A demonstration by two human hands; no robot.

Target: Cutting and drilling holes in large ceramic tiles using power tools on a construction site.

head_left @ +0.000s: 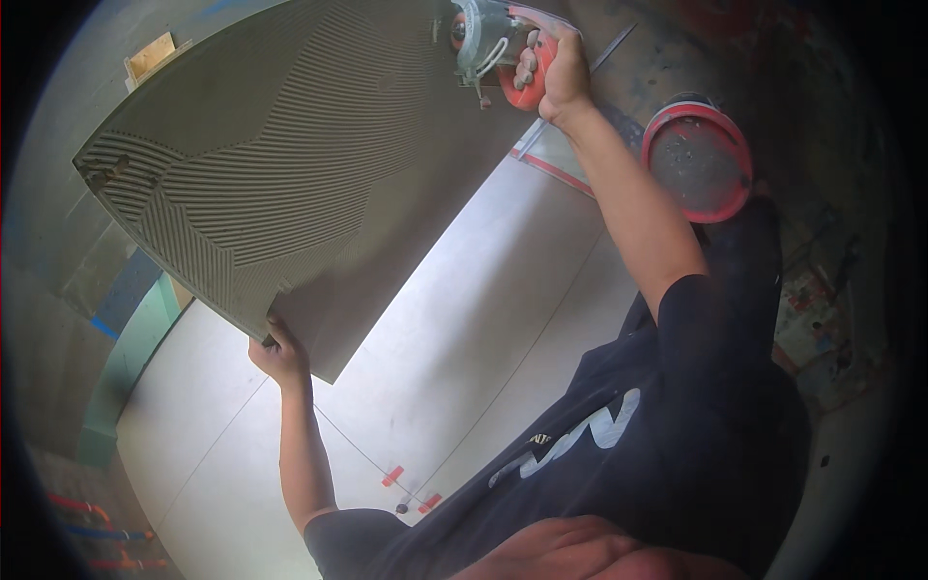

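Observation:
A large tile [333, 333] is tilted in front of me, its upward face coated with grey mortar combed into ridges [280, 208]. My left hand [280, 353] grips its near edge, thumb on the coated face and the other fingers mostly hidden underneath. At the tile's far right end, my right hand [556, 77] is closed around the red handle of a handheld power saw [483, 43]. The saw has a grey metal guard with a curved slot. Its blade cannot be made out, nor whether it touches the tile.
Pale tiles [483, 358] lie below, with red levelling clips [391, 476] in a joint. A red-rimmed bucket [698, 164] of grey mix stands at right. A thin straight bar [617, 43] passes behind my right hand. A green strip [130, 348] and a wooden piece [152, 56] are at left.

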